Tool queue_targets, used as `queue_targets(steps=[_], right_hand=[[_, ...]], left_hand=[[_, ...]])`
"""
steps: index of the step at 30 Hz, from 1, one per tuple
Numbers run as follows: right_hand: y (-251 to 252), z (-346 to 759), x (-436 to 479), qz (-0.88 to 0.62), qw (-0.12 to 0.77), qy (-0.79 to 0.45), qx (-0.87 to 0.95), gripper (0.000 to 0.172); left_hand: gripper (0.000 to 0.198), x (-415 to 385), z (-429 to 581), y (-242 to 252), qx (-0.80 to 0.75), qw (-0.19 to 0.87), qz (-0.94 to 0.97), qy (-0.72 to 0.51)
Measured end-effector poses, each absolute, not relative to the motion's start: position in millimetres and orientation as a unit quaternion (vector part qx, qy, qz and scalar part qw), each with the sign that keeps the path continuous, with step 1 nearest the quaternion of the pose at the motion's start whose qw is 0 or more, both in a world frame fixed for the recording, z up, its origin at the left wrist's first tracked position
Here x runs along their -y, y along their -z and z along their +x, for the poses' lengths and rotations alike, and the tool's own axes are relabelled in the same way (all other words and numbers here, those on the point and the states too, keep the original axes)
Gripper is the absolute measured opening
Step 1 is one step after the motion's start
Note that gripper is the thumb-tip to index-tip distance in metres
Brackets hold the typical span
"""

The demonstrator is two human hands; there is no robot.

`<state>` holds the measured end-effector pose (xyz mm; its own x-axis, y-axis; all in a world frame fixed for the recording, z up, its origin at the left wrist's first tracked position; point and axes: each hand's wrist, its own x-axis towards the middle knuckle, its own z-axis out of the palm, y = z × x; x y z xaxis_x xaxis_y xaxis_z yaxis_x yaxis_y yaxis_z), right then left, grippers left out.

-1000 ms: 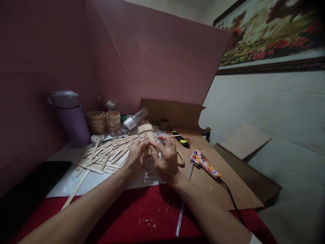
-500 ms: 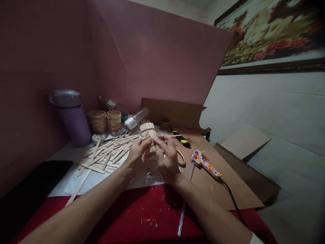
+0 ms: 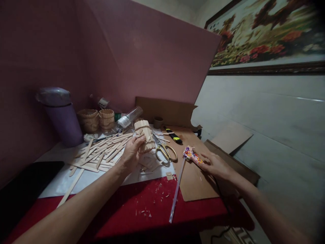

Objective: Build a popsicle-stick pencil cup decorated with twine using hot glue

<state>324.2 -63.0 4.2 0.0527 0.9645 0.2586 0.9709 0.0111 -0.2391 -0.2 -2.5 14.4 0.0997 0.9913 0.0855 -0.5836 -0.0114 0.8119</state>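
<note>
My left hand (image 3: 131, 152) is closed around a small barrel (image 3: 144, 135) built of popsicle sticks, held upright above the white sheet (image 3: 63, 178). My right hand (image 3: 215, 165) lies out to the right on the brown cardboard (image 3: 195, 179), its fingers on the handle of a flower-patterned glue gun (image 3: 192, 155). Whether the fingers wrap it fully is hard to see. Yellow-handled scissors (image 3: 165, 150) lie between the two hands.
Loose popsicle sticks (image 3: 101, 154) are heaped on the left. Two stick baskets (image 3: 98, 120), a purple flask (image 3: 61, 117), a plastic bottle (image 3: 128, 117) and a black-yellow cutter (image 3: 173, 135) stand behind. A clear glue stick (image 3: 175, 193) lies on the red cloth (image 3: 142, 210).
My right hand left the stick barrel and moved right onto the glue gun. The scissors it covered now show. My left hand keeps hold of the barrel; the view swung slightly right.
</note>
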Motion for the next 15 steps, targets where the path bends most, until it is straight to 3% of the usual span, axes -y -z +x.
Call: queue_targets(steps=[5,7,11,15], right_hand=[[3.6,312.1,57.5,-0.702,0.129,-0.023,0.7,0.063],[1.5,303.4,56.0,-0.696,0.133,-0.016,0.705,0.067],[-1.3,302.6,54.4,-0.68,0.193,-0.041,0.706,0.053],[-9.2,306.2,56.6,-0.678,0.364,-0.164,0.617,0.023]], left_hand=[[0.04,1.5,0.5,-14.4,-0.287,0.636,0.374,-0.611],[0.04,1.9,0.4,-15.4,-0.292,0.632,0.374,-0.612],[0.041,4.9,0.6,-18.8,-0.291,0.633,0.37,-0.614],[0.04,6.5,1.4,-19.0,-0.28,0.638,0.372,-0.613]])
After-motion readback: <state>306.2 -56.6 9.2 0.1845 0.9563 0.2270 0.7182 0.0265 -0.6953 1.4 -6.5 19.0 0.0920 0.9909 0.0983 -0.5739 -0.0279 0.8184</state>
